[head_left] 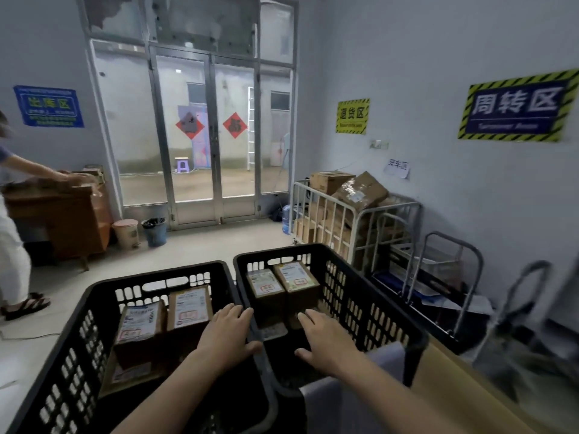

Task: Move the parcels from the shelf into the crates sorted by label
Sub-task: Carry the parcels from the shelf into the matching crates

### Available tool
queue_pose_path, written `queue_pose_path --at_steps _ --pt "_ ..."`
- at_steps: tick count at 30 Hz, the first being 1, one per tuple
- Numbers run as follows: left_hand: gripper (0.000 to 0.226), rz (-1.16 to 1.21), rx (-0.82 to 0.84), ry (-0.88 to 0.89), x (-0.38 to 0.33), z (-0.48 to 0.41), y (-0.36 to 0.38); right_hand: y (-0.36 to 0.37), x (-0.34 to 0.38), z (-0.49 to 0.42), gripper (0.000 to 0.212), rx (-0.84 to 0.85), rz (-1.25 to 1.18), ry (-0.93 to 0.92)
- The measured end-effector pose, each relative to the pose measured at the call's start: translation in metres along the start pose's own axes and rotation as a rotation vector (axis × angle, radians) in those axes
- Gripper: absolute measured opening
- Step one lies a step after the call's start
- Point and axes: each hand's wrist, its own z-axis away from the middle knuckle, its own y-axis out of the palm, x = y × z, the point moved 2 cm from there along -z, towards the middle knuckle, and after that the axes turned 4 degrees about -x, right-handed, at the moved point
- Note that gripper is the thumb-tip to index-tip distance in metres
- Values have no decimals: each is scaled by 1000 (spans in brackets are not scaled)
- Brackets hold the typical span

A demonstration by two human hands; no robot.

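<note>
My left hand (227,332) and right hand (322,341) are open, flat and empty over two black crates. The left crate (72,355) holds labelled parcels (141,327); the right crate (376,296) holds two boxes (282,286) side by side.

A parcel depot: zone signs (517,108) on walls, a roll cage (351,214) of cartons, black crates (175,308).

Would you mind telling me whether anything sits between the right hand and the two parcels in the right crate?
Nothing visible does: the right hand is open inside the right crate, fingertips just short of the two parcels.
</note>
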Motion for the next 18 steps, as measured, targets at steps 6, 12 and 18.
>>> queue_pose_path --at_steps 6,12,18 --pt "75 40 17 137 -64 -11 2 -18 -44 53 68 -40 -11 159" --pt "67 81 -28 363 -127 -7 -3 -36 -75 117 60 -58 -11 369" --pt "65 112 -20 554 -188 10 1 -40 -88 183 62 -77 32 576"
